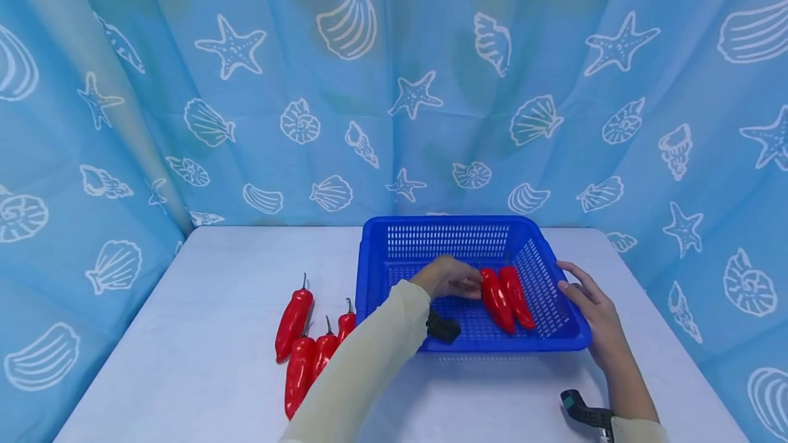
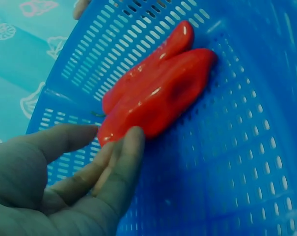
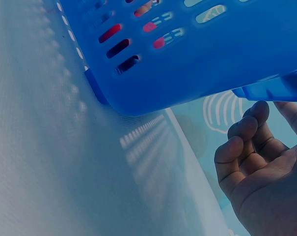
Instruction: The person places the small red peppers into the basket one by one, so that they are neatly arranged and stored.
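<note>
You have two red peppers (image 1: pixel 506 299) in the basket (image 1: pixel 452 345); at least four loose peppers (image 1: pixel 294 325) remain, left on the counter (image 1: pixel 209 333). Your right hand (image 1: pixel 597 316) grips the rim; your left hand (image 1: pixel 452 275) touches one inside, grip unclear.

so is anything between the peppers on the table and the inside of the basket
Yes: the left wall of the blue basket stands between, and the left sleeve crosses the way from the red peppers on the table.

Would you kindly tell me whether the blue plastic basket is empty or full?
Neither: the blue rectangular plastic basket is partly filled. Two glossy red peppers are inside, with bare slotted floor beside them.
</note>
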`<act>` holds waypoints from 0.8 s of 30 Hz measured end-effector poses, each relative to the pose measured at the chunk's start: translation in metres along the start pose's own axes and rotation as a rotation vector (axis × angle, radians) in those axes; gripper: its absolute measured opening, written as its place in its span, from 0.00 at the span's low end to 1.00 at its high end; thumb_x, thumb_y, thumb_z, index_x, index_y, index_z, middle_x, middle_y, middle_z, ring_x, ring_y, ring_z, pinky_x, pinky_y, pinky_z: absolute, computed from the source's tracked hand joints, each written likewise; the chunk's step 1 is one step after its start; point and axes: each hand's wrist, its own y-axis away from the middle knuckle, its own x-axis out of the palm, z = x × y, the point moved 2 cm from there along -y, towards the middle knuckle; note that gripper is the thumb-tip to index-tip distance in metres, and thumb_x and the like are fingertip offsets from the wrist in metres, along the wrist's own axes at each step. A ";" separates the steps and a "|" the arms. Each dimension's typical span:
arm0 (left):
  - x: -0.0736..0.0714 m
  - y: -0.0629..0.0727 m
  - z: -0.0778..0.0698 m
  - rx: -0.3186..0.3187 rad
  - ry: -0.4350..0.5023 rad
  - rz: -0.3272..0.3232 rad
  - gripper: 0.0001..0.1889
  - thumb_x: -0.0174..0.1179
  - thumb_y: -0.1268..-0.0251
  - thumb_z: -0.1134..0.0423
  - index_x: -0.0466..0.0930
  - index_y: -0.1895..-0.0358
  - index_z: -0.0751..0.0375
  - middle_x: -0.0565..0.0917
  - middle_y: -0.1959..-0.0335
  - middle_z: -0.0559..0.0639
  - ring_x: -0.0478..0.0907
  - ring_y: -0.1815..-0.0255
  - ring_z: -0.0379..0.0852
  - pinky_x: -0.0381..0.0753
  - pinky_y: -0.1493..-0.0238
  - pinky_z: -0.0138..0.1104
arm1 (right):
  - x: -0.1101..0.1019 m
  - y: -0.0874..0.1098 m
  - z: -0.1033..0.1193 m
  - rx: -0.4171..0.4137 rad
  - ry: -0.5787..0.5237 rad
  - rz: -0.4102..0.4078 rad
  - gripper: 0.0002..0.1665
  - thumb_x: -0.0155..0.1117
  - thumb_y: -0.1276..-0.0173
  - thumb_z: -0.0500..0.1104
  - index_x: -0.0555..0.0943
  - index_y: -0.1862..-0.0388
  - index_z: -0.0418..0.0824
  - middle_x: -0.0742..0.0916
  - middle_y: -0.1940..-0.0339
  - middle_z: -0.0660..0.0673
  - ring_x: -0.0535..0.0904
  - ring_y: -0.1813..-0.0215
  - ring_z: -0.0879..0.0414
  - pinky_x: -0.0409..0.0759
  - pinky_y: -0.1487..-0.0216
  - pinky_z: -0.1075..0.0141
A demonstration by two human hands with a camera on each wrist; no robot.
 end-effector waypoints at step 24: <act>-0.031 0.055 -0.020 0.132 0.028 0.160 0.13 0.60 0.31 0.72 0.81 0.48 0.78 0.82 0.49 0.72 0.87 0.56 0.57 0.79 0.40 0.48 | 0.000 -0.003 -0.003 0.016 0.005 0.026 0.39 0.50 0.26 0.68 0.53 0.19 0.68 0.60 0.21 0.31 0.62 0.28 0.28 0.87 0.55 0.61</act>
